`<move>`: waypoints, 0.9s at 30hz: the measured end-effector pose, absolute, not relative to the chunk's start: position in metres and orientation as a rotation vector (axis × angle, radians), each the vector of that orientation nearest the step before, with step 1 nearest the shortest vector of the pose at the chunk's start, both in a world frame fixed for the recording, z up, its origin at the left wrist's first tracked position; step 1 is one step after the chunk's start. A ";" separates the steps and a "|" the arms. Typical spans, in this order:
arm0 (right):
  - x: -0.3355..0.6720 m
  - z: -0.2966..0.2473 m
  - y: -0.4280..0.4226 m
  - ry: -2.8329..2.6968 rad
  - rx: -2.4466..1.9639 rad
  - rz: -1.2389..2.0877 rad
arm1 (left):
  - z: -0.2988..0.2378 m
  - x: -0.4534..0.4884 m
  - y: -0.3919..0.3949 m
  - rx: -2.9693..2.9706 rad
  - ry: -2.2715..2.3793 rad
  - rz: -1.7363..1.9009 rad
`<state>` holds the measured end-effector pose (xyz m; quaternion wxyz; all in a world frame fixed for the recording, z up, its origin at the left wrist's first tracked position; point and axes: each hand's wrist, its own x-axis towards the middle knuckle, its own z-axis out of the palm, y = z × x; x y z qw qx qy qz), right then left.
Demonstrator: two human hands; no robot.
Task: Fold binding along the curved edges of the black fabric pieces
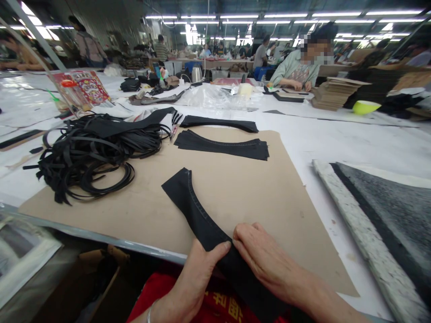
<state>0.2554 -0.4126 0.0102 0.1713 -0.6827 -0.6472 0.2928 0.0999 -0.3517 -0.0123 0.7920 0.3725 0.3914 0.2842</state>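
My left hand (193, 276) pinches the curved black strip (198, 224) across the table's near edge (134, 246), my right hand (261, 251) gripping alongside (brown paper (266, 193) spreads wide beyond)!

We see fairly bright, cool, diffuse light from rows of fluorescent tubes (239, 16) overhead, while distant windows (192, 34) glow blown out. The white table (296, 134) is evenly lit, with only soft shadows, and crumpled clear plastic (208, 96) catches small highlights. Below the table's edge, we find a cardboard box (90, 260) sunk in gloom. The black curved piece (198, 220) loses most texture, though its pale line reads clearly. Wide-angle distortion stretches the grey speckled sheet (400, 202) at right; pixelation covers a co-worker's head (318, 47).
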 end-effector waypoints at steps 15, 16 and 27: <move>0.262 0.013 -0.416 -1.561 -1.926 1.017 | -0.010 0.103 -0.347 0.758 0.809 0.637; 0.262 0.014 -0.416 -1.561 -1.926 1.017 | -0.009 0.104 -0.347 0.770 0.809 0.641; 0.264 0.009 -0.419 -1.634 -1.940 0.808 | -0.014 0.104 -0.347 0.903 0.819 0.671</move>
